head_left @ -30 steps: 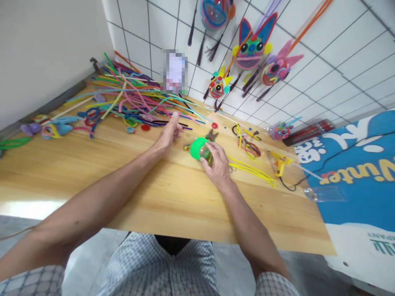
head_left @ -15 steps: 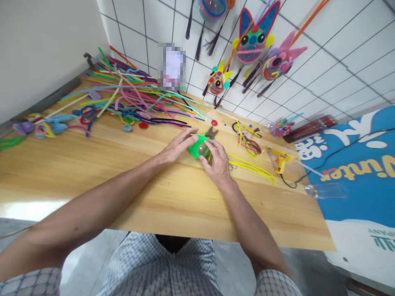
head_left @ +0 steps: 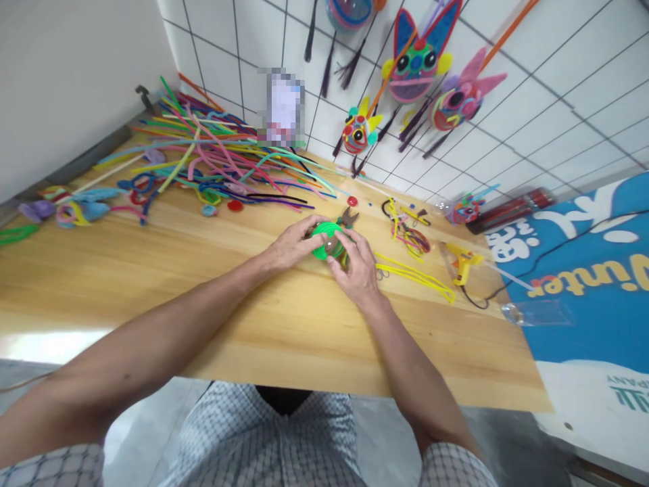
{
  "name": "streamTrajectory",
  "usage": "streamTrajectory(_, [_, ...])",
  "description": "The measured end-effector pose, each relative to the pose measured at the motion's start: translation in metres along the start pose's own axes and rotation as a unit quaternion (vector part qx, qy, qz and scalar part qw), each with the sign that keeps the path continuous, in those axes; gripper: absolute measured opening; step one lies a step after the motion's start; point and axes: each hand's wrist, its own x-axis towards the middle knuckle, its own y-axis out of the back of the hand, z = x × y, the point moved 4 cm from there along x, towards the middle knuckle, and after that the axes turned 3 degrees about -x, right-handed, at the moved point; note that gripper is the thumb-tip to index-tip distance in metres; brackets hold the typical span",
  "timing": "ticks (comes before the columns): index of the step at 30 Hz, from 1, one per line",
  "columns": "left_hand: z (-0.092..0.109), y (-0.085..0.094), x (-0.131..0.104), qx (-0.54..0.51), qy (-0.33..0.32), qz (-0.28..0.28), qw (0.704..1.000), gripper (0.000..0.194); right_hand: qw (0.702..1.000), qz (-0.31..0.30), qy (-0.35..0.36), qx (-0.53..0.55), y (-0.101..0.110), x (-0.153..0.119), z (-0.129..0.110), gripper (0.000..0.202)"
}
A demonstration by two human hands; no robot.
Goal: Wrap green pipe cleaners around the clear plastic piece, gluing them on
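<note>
A round ball wrapped in bright green strands, with a small clear patch facing me, is between my hands above the wooden table. My left hand has its fingers on the ball's left and upper side. On the right, my right hand grips the ball with thumb below and fingers above. Just behind the ball lie pliers with their jaws apart. Yellow pipe cleaners extend to the right of my right hand.
Colourful pipe cleaners are heaped at the back left. A yellow glue gun with a black cord lies at the right, near a dark red cylinder. Decorated masks hang on the tiled wall.
My left hand has closed in on the ball, its thumb now lying over the green strands. My right hand has stayed nearly still.
</note>
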Motion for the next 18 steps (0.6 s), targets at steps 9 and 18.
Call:
streamTrajectory(9, [0.0005,-0.0001,-0.0014,0.003,0.000,0.006,1.000,0.049,1.000,-0.001,0.000,-0.003,0.0009,-0.0003,-0.0001,0.053])
streamTrajectory(18, [-0.0016,-0.0003,-0.0027,0.016,0.009,0.014,1.000,0.058,1.000,-0.018,-0.020,0.010,0.0004,0.0001,0.0018,0.055])
